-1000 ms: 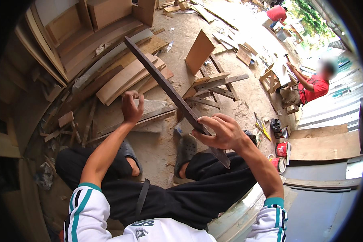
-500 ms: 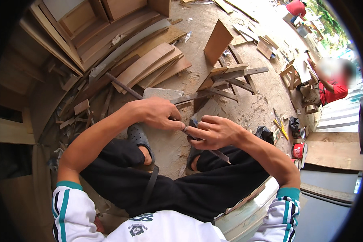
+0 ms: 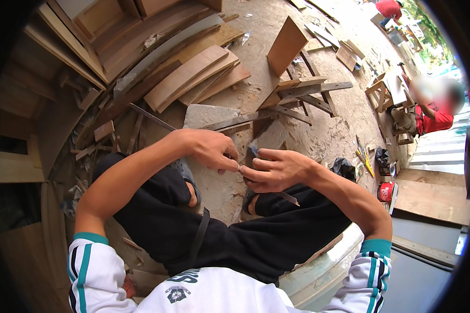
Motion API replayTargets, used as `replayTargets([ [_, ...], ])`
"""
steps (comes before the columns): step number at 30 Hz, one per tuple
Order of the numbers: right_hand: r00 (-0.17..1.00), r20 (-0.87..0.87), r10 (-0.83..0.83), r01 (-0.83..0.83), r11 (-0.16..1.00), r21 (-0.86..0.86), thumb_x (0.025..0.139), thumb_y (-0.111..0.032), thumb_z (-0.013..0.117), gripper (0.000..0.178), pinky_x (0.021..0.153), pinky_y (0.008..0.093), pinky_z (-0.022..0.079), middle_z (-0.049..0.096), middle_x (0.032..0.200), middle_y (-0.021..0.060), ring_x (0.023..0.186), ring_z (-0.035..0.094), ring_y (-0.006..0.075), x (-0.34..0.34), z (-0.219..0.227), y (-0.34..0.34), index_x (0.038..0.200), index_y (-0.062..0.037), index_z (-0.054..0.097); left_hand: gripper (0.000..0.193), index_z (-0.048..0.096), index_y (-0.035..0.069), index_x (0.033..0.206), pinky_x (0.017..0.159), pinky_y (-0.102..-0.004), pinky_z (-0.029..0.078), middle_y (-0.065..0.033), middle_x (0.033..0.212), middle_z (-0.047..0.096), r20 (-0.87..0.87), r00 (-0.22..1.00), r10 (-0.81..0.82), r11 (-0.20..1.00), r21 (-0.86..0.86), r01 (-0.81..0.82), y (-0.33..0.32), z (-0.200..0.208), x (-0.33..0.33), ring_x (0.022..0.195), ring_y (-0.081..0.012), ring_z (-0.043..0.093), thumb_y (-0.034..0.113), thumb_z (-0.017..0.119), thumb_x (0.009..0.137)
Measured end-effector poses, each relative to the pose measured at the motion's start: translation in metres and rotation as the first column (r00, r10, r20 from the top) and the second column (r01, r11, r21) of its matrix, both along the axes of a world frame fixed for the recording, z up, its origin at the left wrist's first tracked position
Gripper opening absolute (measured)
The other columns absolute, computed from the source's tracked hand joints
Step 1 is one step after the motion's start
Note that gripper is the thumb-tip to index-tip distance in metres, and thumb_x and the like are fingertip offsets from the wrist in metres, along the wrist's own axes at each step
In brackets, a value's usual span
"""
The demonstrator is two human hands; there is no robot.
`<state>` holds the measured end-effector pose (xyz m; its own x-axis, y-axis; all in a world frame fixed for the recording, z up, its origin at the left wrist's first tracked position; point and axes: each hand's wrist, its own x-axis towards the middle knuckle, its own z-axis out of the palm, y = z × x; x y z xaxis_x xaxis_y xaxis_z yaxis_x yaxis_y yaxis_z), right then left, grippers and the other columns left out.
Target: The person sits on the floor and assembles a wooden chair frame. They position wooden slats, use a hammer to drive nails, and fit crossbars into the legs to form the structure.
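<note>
My left hand point(image 3: 212, 150) is closed with its fingers curled, beside the fingertips of my right hand point(image 3: 277, 170). A long, thin, dark strip point(image 3: 152, 116) slants from the far left under my left hand. In line with it, a pointed end point(image 3: 288, 197) shows below my right hand, whose fingers are bent round it. The middle of the strip is hidden by my hands, and its material is unclear. Both hands are above the floor between my knees. A dark blue-grey shape point(image 3: 251, 152) shows beyond my right fingertips; I cannot tell what it is.
Curved wooden boards point(image 3: 190, 75) lie beyond my left arm, beside a wooden cabinet point(image 3: 107, 23). A pale slab point(image 3: 209, 116) and a wooden stand point(image 3: 303, 94) are ahead. Cans point(image 3: 386, 192) stand at right. A person in red point(image 3: 434, 118) sits at far right.
The strip's far end has shifted slightly left and nearer. My left fingers have loosened and lifted a little from the strip; my right hand has barely moved.
</note>
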<state>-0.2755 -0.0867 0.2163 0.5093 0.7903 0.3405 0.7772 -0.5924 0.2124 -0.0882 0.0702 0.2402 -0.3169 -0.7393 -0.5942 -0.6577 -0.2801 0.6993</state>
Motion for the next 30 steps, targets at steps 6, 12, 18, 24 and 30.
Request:
replayTargets([
  [6,1.000,0.017,-0.026,0.027,0.998,-0.056,0.085,-0.026,0.063,0.022,0.085,0.0337,0.050,0.054,0.119,0.0035,0.093,0.057,0.0157,0.001,-0.002,-0.005,0.106,-0.0210,0.063,0.044,0.069,0.001,0.101,0.074,-0.0381,0.049,-0.0157,0.086,0.070,0.029,0.999,0.020,0.999,-0.049,-0.018,-0.004,-0.005,0.001,0.080,-0.0290,0.065,0.040,0.056,0.086],
  [12,0.885,-0.092,-0.457,0.461,0.887,0.030,0.086,-0.013,0.064,0.040,0.086,0.0341,0.051,0.058,0.123,0.0068,0.100,0.062,0.0205,0.023,0.012,-0.020,0.125,-0.0194,0.059,0.044,0.068,0.000,0.100,0.080,-0.0395,0.049,-0.0200,0.092,0.069,-0.017,0.972,0.235,0.927,-0.298,-0.230,0.006,-0.025,0.014,0.085,-0.0326,0.065,0.039,0.058,0.083],
  [18,0.547,-0.599,-0.585,0.836,0.414,0.360,0.092,-0.018,0.062,0.018,0.082,0.0373,0.051,0.069,0.098,0.0101,0.094,0.064,0.0278,0.024,0.041,-0.046,0.105,-0.0077,0.068,0.044,0.068,0.000,0.099,0.078,-0.0385,0.049,-0.0200,0.090,0.068,0.072,0.871,0.486,0.830,-0.350,-0.434,0.001,-0.009,0.010,0.083,-0.0332,0.064,0.040,0.057,0.083],
  [24,0.679,-0.392,-0.621,0.709,0.693,0.129,0.092,-0.036,0.061,0.029,0.069,0.0392,0.052,0.067,0.085,0.0105,0.079,0.066,0.0297,0.026,0.049,-0.022,0.100,-0.0100,0.069,0.041,0.065,0.001,0.097,0.073,-0.0397,0.047,-0.0194,0.081,0.064,0.076,0.843,0.532,0.799,-0.375,-0.470,-0.007,-0.002,0.003,0.077,-0.0331,0.062,0.039,0.054,0.086],
  [30,0.636,-0.387,-0.667,0.740,0.670,0.062,0.092,-0.036,0.060,0.027,0.064,0.0400,0.052,0.066,0.075,0.0072,0.072,0.066,0.0288,0.023,0.060,-0.012,0.096,-0.0109,0.069,0.039,0.061,0.001,0.096,0.069,-0.0448,0.044,-0.0224,0.076,0.059,0.138,0.858,0.494,0.795,-0.471,-0.382,0.000,0.002,0.002,0.075,-0.0385,0.059,0.037,0.047,0.089],
])
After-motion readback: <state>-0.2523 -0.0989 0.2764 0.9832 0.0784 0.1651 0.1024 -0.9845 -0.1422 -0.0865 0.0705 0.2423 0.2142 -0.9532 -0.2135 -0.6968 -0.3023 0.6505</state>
